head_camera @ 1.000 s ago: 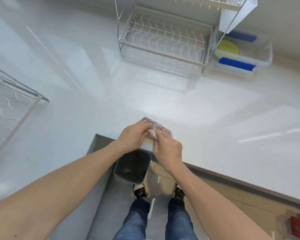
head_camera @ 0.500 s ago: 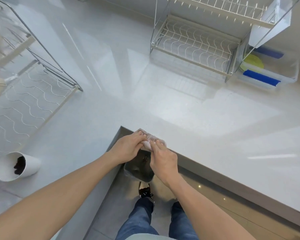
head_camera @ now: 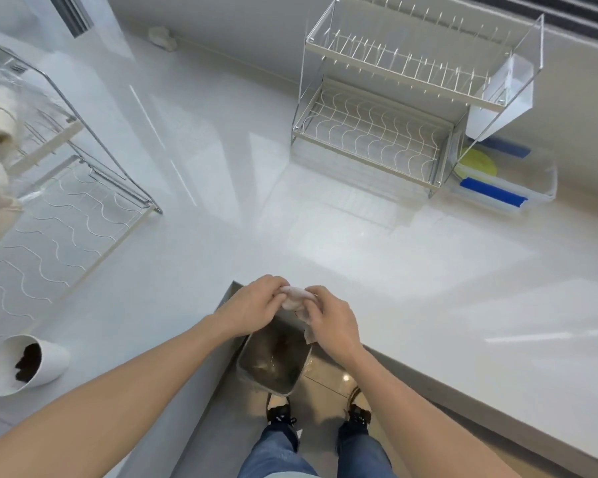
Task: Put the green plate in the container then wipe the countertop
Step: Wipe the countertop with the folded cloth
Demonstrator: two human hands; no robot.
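The green plate (head_camera: pixel 477 163) lies inside the clear plastic container (head_camera: pixel 541 193) at the far right, partly hidden behind the dish rack's frame. Both my hands are together at the inner corner of the white countertop (head_camera: pixel 377 257), above a grey bin (head_camera: pixel 273 362) on the floor. My left hand (head_camera: pixel 252 307) and my right hand (head_camera: pixel 330 322) both grip a crumpled pale wipe (head_camera: pixel 296 296) between them, bunched up off the counter.
A two-tier wire dish rack (head_camera: pixel 377 132) stands at the back, beside the container with blue pieces (head_camera: pixel 492 193). A second wire rack (head_camera: pixel 59 201) fills the left side. A white cup (head_camera: pixel 25 365) with dark contents lies tipped at the left front.
The wipe went from lying pressed on the counter corner to being lifted and bunched between both hands over the bin. The view tilted up and left.
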